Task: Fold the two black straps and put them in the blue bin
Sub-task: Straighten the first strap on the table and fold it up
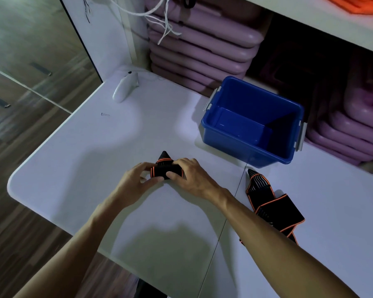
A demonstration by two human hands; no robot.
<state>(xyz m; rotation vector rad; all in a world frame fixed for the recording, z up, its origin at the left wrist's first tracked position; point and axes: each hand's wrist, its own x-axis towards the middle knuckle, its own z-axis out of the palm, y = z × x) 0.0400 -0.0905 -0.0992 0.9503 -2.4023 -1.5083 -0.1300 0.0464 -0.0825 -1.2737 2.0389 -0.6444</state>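
Both hands grip one folded black strap (pixel 165 170) on the white counter (pixel 84 160): left hand (pixel 138 179) pinching its left end, right hand (pixel 192 175) clasped over its right. The second strap (pixel 267 203) lies loose beside the right forearm, near the blue bin (pixel 254 151).

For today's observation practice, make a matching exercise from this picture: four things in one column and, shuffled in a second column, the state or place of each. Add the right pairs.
Things
1. strap in the hands
2. second strap
3. blue bin
4. small screw

States or places
A. empty, near the stacked purple mats
B. lying loose and unfolded on the table, right of the right arm
C. folded into a compact bundle, gripped from both sides
D. alone on the far left of the table

Pairs: 1-C, 2-B, 3-A, 4-D
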